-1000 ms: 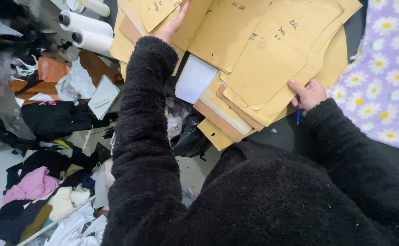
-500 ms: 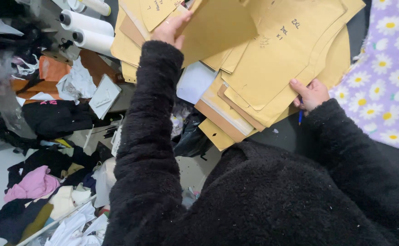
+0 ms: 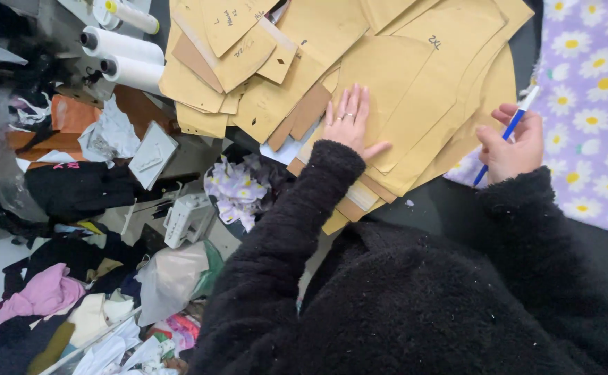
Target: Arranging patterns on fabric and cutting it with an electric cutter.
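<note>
Now: left hand flat on the pattern stack, pen in the right

Your left hand [image 3: 349,121] lies open, palm down, fingers spread, pressing on the top brown paper pattern piece [image 3: 415,90]; it grips nothing. Half a second ago that hand was lifting a sheet at the far edge of the pile; the sheet is down now and the stack reads as settled. Your right hand [image 3: 513,142] is closed around a blue pen [image 3: 509,132], tip angled down toward the sheet's near right edge. A second ago it pinched the stack's edge; now it is off the paper. Judgement: holding is done by the left, so the right is free to mark. Floral purple fabric [image 3: 588,97] lies just right. White rolls [image 3: 127,55] sit far left, a heap of fabric scraps [image 3: 238,191] below the table edge.
</note>
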